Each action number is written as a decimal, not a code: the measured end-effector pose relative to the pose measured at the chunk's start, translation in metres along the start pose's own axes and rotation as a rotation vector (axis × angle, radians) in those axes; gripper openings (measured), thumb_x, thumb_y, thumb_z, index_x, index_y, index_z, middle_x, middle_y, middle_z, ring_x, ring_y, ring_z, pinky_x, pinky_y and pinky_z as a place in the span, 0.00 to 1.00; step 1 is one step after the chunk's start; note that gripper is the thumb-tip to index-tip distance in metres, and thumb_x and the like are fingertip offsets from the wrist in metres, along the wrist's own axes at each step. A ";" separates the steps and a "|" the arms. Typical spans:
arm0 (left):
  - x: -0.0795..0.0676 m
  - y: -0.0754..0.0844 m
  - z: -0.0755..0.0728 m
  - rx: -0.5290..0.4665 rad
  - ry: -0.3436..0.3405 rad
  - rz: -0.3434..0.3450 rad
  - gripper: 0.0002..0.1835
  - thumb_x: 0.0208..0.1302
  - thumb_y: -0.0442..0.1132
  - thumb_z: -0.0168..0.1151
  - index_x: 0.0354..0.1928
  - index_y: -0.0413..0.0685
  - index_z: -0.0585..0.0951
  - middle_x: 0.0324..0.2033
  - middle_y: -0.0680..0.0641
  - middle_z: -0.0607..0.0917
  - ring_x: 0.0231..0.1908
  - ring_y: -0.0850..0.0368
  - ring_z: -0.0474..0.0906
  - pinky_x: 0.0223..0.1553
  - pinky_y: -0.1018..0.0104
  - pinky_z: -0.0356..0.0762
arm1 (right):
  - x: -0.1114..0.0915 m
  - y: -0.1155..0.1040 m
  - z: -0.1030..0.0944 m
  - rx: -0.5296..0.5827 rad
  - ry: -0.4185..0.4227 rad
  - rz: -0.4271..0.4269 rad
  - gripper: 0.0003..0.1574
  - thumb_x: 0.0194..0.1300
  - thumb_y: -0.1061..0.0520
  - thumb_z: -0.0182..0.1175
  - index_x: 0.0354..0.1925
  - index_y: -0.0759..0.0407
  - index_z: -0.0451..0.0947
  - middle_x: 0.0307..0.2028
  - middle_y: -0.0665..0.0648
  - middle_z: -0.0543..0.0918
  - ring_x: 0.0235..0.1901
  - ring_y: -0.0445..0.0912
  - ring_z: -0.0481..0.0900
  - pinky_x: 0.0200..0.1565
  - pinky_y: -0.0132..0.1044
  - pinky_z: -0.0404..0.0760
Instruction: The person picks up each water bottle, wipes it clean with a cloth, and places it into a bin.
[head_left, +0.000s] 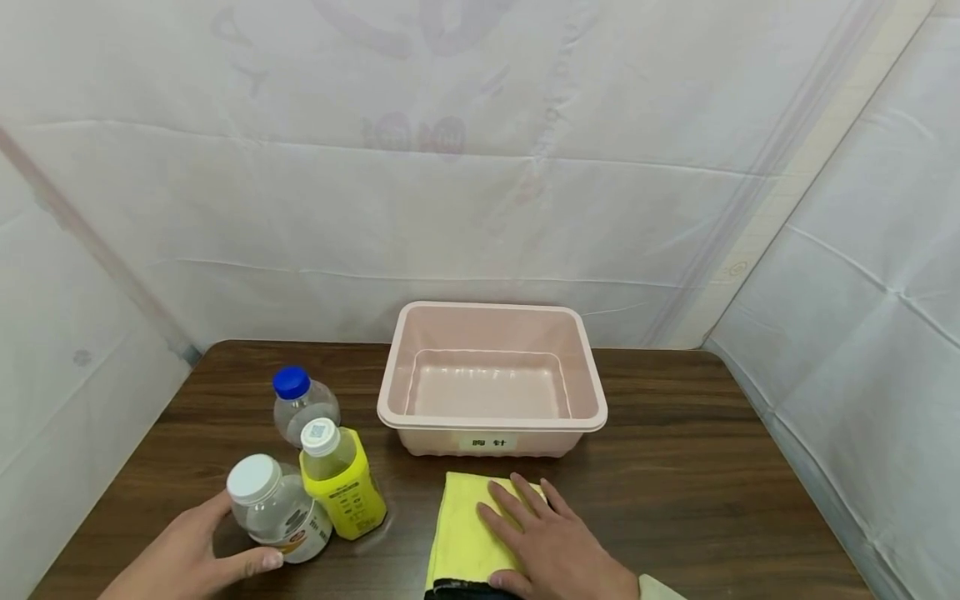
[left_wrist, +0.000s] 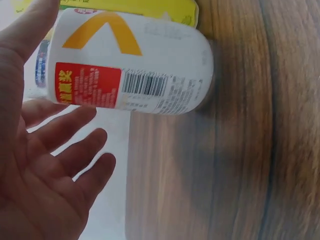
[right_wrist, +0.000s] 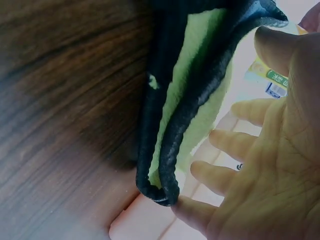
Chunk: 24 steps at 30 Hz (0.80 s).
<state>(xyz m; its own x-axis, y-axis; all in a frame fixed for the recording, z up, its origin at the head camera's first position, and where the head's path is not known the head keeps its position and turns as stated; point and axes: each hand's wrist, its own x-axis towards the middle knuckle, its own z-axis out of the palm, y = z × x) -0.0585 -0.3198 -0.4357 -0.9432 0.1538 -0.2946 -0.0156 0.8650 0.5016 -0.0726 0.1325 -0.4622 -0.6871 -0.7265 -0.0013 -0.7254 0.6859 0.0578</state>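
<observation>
My left hand (head_left: pixel 191 550) is at a clear bottle with a white cap (head_left: pixel 288 521), its thumb across the near side and a finger by the far left side. In the left wrist view the fingers (left_wrist: pixel 82 155) are spread, and the bottle's white label (left_wrist: pixel 165 55) shows a barcode. Whether the hand touches the bottle cannot be told. My right hand (head_left: pixel 551 546) lies with fingers outstretched on a folded yellow cloth (head_left: pixel 468 525) with dark edging. The right wrist view shows the cloth's dark-edged folds (right_wrist: pixel 172 125) beside the fingertips.
A yellow-labelled bottle (head_left: pixel 348 492) stands against the white-capped one, with a blue-capped clear bottle (head_left: pixel 307 408) behind. A pink plastic basin (head_left: pixel 491 423) sits at the back middle of the brown wooden table (head_left: pixel 697 500). White sheeting (head_left: pixel 480 217) hangs behind and at both sides.
</observation>
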 end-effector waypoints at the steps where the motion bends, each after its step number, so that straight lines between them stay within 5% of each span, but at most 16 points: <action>1: 0.001 0.000 0.000 -0.008 -0.002 -0.011 0.51 0.65 0.60 0.71 0.74 0.28 0.61 0.66 0.22 0.74 0.60 0.19 0.75 0.51 0.32 0.82 | 0.000 0.000 0.000 -0.009 -0.005 -0.001 0.44 0.76 0.22 0.40 0.78 0.41 0.63 0.78 0.51 0.67 0.77 0.56 0.67 0.70 0.57 0.73; 11: 0.001 0.004 0.006 -0.087 0.033 -0.034 0.50 0.67 0.58 0.70 0.74 0.28 0.61 0.66 0.21 0.74 0.60 0.22 0.78 0.52 0.37 0.84 | 0.003 -0.004 0.002 -0.064 0.023 -0.043 0.42 0.78 0.24 0.38 0.76 0.42 0.67 0.77 0.50 0.70 0.76 0.54 0.69 0.71 0.59 0.72; 18: 0.001 0.005 0.010 -0.131 0.051 -0.044 0.48 0.68 0.57 0.70 0.74 0.29 0.61 0.64 0.22 0.76 0.58 0.31 0.82 0.52 0.42 0.86 | 0.008 -0.008 -0.005 0.027 -0.116 -0.038 0.39 0.77 0.28 0.46 0.76 0.41 0.67 0.78 0.52 0.68 0.76 0.53 0.68 0.72 0.53 0.73; 24: 0.001 0.007 0.010 -0.140 0.072 -0.041 0.45 0.68 0.56 0.69 0.73 0.31 0.64 0.64 0.24 0.77 0.58 0.34 0.82 0.49 0.48 0.87 | 0.008 -0.006 -0.005 0.051 -0.126 -0.047 0.38 0.77 0.29 0.50 0.76 0.43 0.67 0.77 0.53 0.68 0.75 0.54 0.69 0.70 0.47 0.76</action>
<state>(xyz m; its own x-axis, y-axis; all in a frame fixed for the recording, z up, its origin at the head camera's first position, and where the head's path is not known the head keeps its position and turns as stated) -0.0565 -0.3088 -0.4408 -0.9621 0.0810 -0.2605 -0.0956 0.7943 0.6000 -0.0737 0.1225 -0.4575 -0.6498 -0.7492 -0.1282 -0.7558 0.6548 0.0038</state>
